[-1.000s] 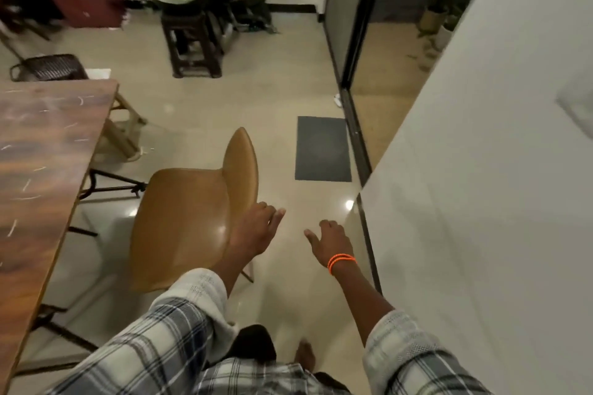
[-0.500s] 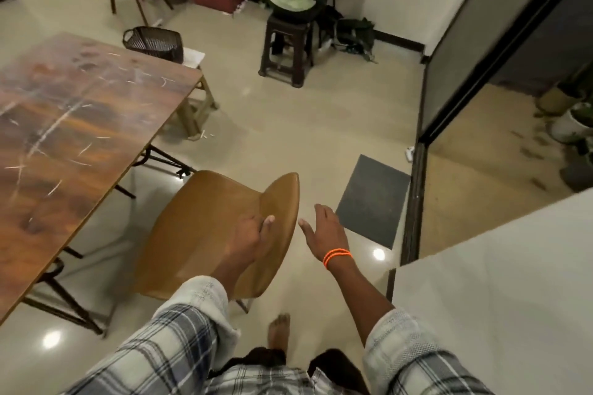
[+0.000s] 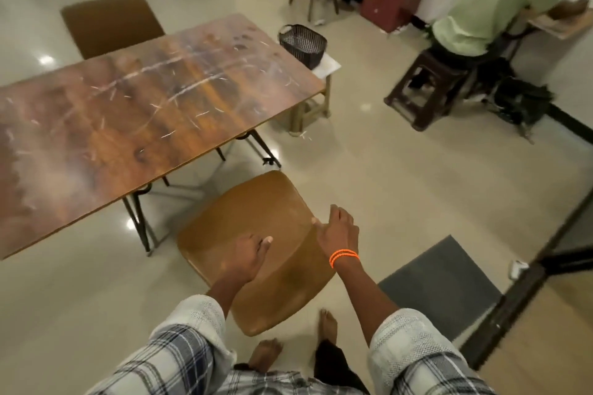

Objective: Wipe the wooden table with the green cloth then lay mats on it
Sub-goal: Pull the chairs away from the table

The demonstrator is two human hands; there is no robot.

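Observation:
The wooden table (image 3: 144, 112) fills the left of the head view, its brown top scratched and smeared. A tan moulded chair (image 3: 256, 202) stands just off the table's near right corner, directly in front of me. My left hand (image 3: 250, 256) is closed over the top edge of the chair's backrest. My right hand (image 3: 338, 232), with orange bands on the wrist, holds the same edge at its right corner. No green cloth and no table mats are in view.
A second brown chair (image 3: 109, 22) stands behind the table. A black mesh basket (image 3: 301, 42) sits on a low stand at the table's far right end. A person in a green shirt (image 3: 500, 0) sits on a dark stool (image 3: 430, 90). A grey floor mat (image 3: 442, 285) lies to my right.
My view has swung left, bringing the whole table into sight. My left hand closed on the chair's backrest, then my right hand reached over and took hold of it too.

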